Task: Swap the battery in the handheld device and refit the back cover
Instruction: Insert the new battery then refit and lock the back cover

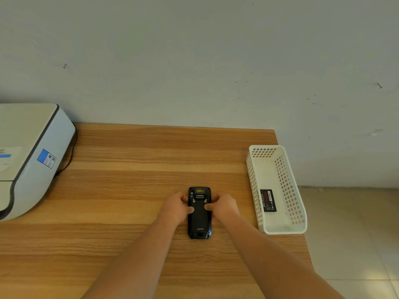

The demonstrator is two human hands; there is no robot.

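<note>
My curled fingers hide the handheld device's (pixel 199 214) edges; my left hand (pixel 176 207) and right hand (pixel 223 207) grip its sides, thumbs pressing its back cover (pixel 199 221).

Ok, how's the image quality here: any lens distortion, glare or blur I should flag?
Head view: wide-angle bending curves the table edge and tilts the basket; light is soft and even, with no harsh glare; the device logo reads, but the label on the battery is too small to read; both hands look sharp, without motion blur.
</note>
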